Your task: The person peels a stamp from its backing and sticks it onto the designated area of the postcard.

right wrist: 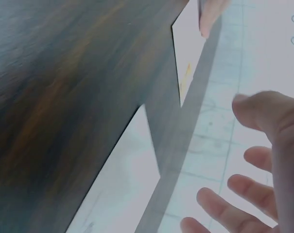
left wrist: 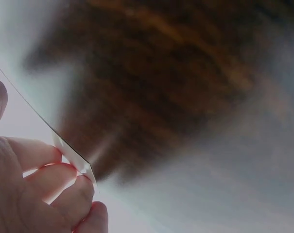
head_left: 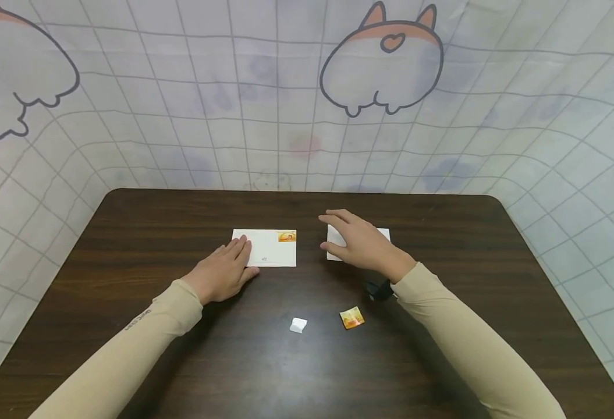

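While in head view left grip (head_left: 220, 272) lies flat on stamped envelope (head_left: 271, 251) on worktop (head_left: 432, 218), right grip (head_left: 365, 244), spread, empty, is above second envelope (head_left: 333, 235). Left wrist view: looks thin, likely light, bendy. Right wrist view: long edge bare; best pinched there.

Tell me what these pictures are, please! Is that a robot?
No robot: those are a person's two bare hands. The big picture comes from a camera on the person's head, looking forward and down. The other two come from cameras on the left and right wrists.

On the dark table lie two white cards. The left hand rests on the left card, which has an orange stamp in a corner. The right hand hovers over the right card, holding nothing. Nearer the person are a white scrap and a yellow-orange square.
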`<state>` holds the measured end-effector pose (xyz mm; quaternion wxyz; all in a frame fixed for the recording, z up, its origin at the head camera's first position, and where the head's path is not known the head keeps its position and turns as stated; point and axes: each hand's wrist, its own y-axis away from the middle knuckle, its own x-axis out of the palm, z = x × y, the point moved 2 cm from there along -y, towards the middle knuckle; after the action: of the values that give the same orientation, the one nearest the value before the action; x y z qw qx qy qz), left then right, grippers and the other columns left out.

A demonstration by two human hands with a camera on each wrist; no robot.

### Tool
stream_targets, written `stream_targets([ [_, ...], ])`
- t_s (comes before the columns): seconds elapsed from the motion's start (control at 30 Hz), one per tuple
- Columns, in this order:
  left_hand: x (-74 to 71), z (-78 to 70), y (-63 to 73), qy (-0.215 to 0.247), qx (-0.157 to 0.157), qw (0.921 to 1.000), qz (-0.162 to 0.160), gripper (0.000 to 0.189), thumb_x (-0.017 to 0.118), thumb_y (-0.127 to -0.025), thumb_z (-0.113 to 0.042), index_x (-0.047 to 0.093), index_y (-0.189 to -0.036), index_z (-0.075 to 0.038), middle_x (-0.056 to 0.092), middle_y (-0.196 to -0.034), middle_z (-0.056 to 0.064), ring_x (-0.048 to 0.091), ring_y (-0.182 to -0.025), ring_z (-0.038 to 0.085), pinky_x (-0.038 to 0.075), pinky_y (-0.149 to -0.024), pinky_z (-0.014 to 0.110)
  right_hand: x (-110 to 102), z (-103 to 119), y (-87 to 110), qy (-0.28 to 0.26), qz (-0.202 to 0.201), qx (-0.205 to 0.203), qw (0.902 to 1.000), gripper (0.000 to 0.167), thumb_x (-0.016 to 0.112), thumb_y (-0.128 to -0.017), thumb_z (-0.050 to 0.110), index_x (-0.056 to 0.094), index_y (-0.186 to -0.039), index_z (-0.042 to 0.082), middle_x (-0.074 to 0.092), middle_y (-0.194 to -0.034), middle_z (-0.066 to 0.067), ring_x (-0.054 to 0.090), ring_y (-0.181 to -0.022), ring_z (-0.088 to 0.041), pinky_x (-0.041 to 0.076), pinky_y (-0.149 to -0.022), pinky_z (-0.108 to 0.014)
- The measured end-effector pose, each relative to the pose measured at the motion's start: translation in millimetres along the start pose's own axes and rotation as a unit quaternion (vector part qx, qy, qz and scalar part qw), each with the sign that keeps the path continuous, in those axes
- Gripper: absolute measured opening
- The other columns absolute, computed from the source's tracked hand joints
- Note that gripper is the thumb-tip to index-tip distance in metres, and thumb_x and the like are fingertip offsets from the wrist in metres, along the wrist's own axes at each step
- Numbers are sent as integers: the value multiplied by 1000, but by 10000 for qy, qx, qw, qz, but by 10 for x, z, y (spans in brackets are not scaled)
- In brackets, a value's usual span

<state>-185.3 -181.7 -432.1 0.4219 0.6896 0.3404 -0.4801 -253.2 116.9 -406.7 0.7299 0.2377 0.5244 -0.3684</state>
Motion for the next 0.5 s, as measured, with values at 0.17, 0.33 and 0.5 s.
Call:
stream_targets([
  [0.17,-14,-20,-2,4,-22,10000,3,68,41,-112,-37,27,-158,11,25,-168,30,27,-157,46,27,-127,62,-32,-100,160,-351,-404,121,9985,54,68,-100,34,55,-148,13,59,-143,-11,68,-120,-31,59,-96,-49],
  [0.33,-35,-36,-16,7,-30,10000,-75,68,42,-111,-38,29,-158,10,27,-168,29,28,-157,46,27,-127,62,-29,-156,319,-783,-632,276,9945,47,68,-100,29,60,-143,11,66,-135,-11,71,-111,-30,57,-95,-51],
  [0.5,-31,-49,-41,-164,135,9994,-266,66,44,-111,-39,34,-157,7,33,-166,27,32,-155,45,30,-126,62,-17,-179,455,-1092,-693,409,9908,44,69,-99,28,63,-138,9,69,-132,-10,72,-104,-25,54,-99,-53],
])
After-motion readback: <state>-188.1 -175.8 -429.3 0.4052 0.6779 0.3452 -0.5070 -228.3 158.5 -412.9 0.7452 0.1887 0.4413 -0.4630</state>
